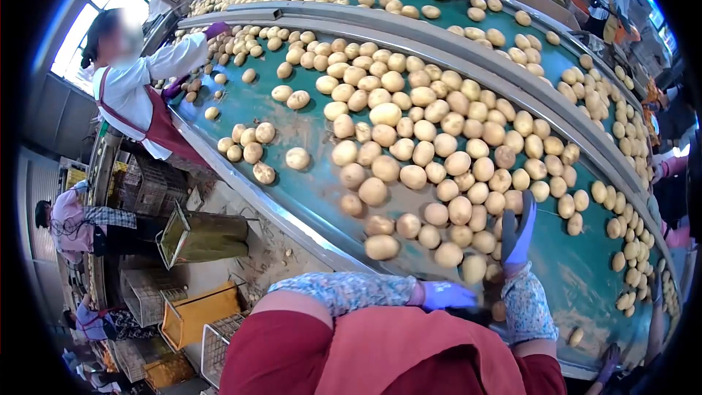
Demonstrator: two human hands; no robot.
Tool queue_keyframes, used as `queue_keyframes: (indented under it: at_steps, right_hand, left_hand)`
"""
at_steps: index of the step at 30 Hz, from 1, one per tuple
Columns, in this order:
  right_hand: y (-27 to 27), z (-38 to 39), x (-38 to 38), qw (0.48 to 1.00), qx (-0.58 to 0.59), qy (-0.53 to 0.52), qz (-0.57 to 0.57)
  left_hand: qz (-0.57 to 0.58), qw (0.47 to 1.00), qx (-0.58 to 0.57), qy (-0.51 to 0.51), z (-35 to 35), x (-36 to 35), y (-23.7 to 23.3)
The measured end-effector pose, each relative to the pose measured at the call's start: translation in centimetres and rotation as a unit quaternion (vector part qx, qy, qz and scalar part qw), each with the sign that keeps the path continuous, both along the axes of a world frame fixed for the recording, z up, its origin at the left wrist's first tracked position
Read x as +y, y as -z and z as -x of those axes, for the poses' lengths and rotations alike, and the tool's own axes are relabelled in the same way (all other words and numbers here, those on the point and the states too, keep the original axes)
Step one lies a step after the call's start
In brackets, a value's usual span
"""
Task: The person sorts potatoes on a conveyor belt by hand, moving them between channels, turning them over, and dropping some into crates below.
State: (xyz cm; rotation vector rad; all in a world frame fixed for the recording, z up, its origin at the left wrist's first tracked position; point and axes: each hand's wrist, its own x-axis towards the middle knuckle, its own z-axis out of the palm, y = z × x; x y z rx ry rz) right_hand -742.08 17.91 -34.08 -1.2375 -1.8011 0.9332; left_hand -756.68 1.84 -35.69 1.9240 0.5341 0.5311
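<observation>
Many pale yellow potatoes (424,153) lie spread on a green conveyor belt (314,161) in front of me. My right hand (518,234), in a lavender and dark glove, stretches forward over the belt with fingers apart, beside the near potatoes. No potato shows in its grasp. My left hand (446,295), in a lavender glove, is close to my body at the belt's near edge and points right. Its fingers are dark, blurred and partly hidden, so their hold does not show. Patterned blue-white sleeves (530,307) cover both forearms.
A metal divider (409,44) separates this belt from a far lane of potatoes (523,51). A co-worker in a red apron (164,124) reaches over the belt at left. Other gloved workers line the far side. Crates (150,296) and a yellow-orange bin (201,314) stand left.
</observation>
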Motion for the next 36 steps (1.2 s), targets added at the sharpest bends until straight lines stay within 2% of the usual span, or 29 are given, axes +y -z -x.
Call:
queue_keyframes:
  at_steps: [1, 2, 4, 6, 7, 10, 11, 13, 14, 15, 16, 17, 19, 21, 22, 23, 24, 26, 27, 28, 30, 32, 33, 34, 35, 36]
  right_hand:
    - [0.3, 2.2, 0.4, 1.0, -0.003, -0.008, 0.0]
    - [0.6, 4.5, 0.7, 1.0, -0.01, -0.008, -0.01]
    - [1.0, 9.7, 0.8, 0.999, -0.024, 0.004, -0.034]
    - [1.4, 14.6, 0.6, 0.997, -0.047, 0.03, -0.06]
    - [1.6, 16.6, 0.5, 0.995, -0.06, 0.043, -0.074]
    - [1.8, 22.3, -0.2, 0.984, -0.104, 0.072, -0.122]
    - [1.5, 24.6, -0.7, 0.987, -0.103, 0.069, -0.106]
    - [0.2, 30.0, -1.2, 0.996, -0.064, 0.055, -0.02]
    - [0.6, 32.8, -1.4, 0.992, -0.1, 0.037, -0.07]
    - [1.2, 35.6, -1.6, 0.984, -0.133, 0.016, -0.121]
    - [0.3, 38.5, -2.0, 0.99, -0.083, -0.012, -0.115]
    - [2.1, 41.0, -2.5, 0.99, -0.09, 0.019, -0.108]
    - [4.0, 46.0, -3.0, 0.995, -0.033, 0.01, -0.091]
    - [2.8, 52.1, -3.7, 0.993, 0.007, -0.026, -0.118]
    - [1.4, 55.4, -4.4, 0.998, 0.04, -0.04, 0.021]
    - [3.8, 58.7, -3.6, 0.993, 0.027, -0.078, -0.087]
    - [6.6, 62.0, -3.1, 0.988, 0.052, -0.104, 0.098]
    - [10.1, 70.1, -2.8, 0.912, 0.125, -0.165, 0.353]
    - [11.0, 75.4, -2.7, 0.868, 0.176, -0.193, 0.422]
    - [11.4, 80.1, -2.4, 0.818, 0.223, -0.214, 0.484]
    - [11.5, 85.4, -3.2, 0.84, 0.246, -0.243, 0.419]
    - [8.3, 88.6, -4.8, 0.939, 0.178, -0.253, 0.147]
    - [6.7, 89.0, -5.1, 0.959, 0.132, -0.249, 0.003]
    - [5.5, 87.7, -5.6, 0.959, 0.102, -0.256, -0.067]
    - [2.6, 85.2, -5.0, 0.944, 0.071, -0.316, -0.056]
    - [2.1, 82.9, -4.1, 0.935, 0.014, -0.314, -0.166]
  left_hand:
    - [0.082, 0.996, -0.028, 0.029, 1.8, 1.7, -2.4]
    - [0.073, 0.996, -0.039, 0.013, 3.3, 2.0, -1.4]
    - [-0.044, 0.994, -0.067, -0.069, 3.8, 0.1, 3.8]
    - [-0.112, 0.987, -0.063, -0.098, 6.7, -0.2, 5.1]
    - [-0.103, 0.993, 0.006, -0.06, 9.4, 0.0, 3.3]
    - [-0.136, 0.988, -0.056, -0.053, 13.5, -1.2, 6.5]
    - [-0.094, 0.994, -0.018, -0.053, 16.6, -1.1, 4.5]
    - [-0.176, 0.971, -0.088, -0.138, 19.9, -2.1, 6.7]
    - [-0.146, 0.985, -0.036, -0.089, 23.0, -1.9, 5.7]
    - [-0.123, 0.989, 0.019, -0.081, 24.8, -2.0, 5.7]
    - [-0.152, 0.981, 0.021, -0.122, 26.3, -2.3, 5.9]
    - [-0.179, 0.97, 0.024, -0.165, 28.0, -2.8, 6.2]
    - [-0.231, 0.939, 0.032, -0.254, 32.0, -3.9, 6.9]
    - [-0.158, 0.945, 0.025, -0.285, 37.3, -5.4, 7.2]
    - [-0.062, 0.96, 0.012, -0.273, 41.1, -6.1, 7.0]
    - [-0.082, 0.95, 0.051, -0.298, 44.6, -5.9, 5.2]
    - [-0.099, 0.937, 0.09, -0.322, 48.0, -5.7, 3.3]
    - [-0.137, 0.907, 0.191, -0.348, 54.2, -6.5, 1.1]
    - [-0.155, 0.89, 0.238, -0.356, 57.1, -6.8, 0.7]
    - [-0.21, 0.865, 0.234, -0.391, 59.9, -6.3, 0.7]
    - [-0.157, 0.848, 0.305, -0.404, 65.8, -6.9, 2.1]
    - [-0.175, 0.837, 0.336, -0.394, 72.2, -7.2, 2.6]
    - [-0.174, 0.817, 0.392, -0.385, 74.8, -6.3, 1.5]
    - [-0.119, 0.79, 0.433, -0.418, 78.9, -6.5, 4.0]
    - [-0.063, 0.756, 0.475, -0.446, 81.8, -5.1, 3.7]
    - [-0.031, 0.695, 0.566, -0.442, 84.3, -3.8, 3.2]
